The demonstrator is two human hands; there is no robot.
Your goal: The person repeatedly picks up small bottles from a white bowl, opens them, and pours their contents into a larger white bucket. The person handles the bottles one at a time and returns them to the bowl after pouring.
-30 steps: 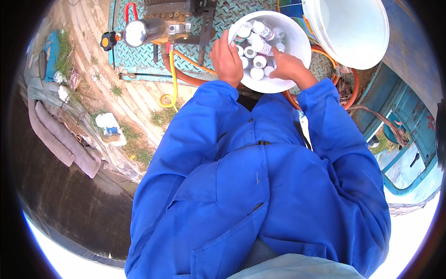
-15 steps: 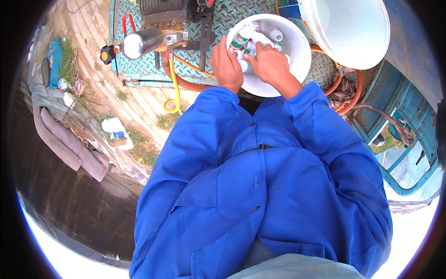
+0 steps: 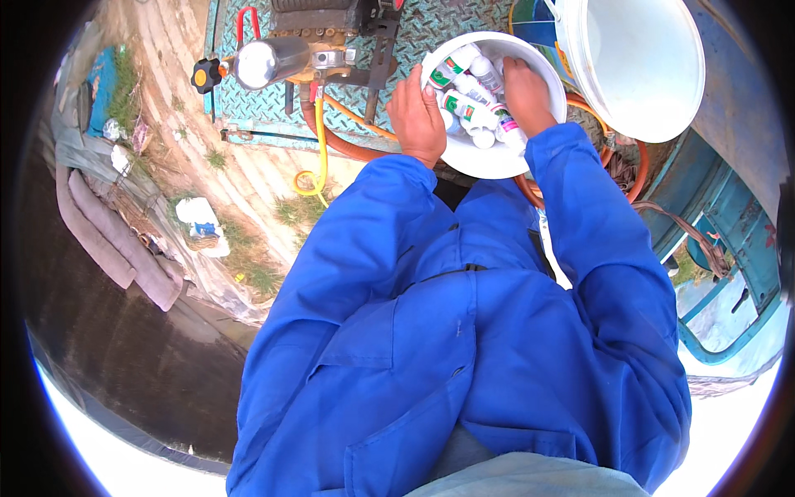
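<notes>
white bottles, some green-labelled, lie jumbled together.

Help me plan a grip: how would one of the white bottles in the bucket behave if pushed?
A white bottle would probably roll, since its body looks round. It is likely fairly stiff, as its sides look undented. It may not travel far, with other bottles crowding it inside the bucket.

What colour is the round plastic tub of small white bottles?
The tub is white, clearest in the head view.
</notes>
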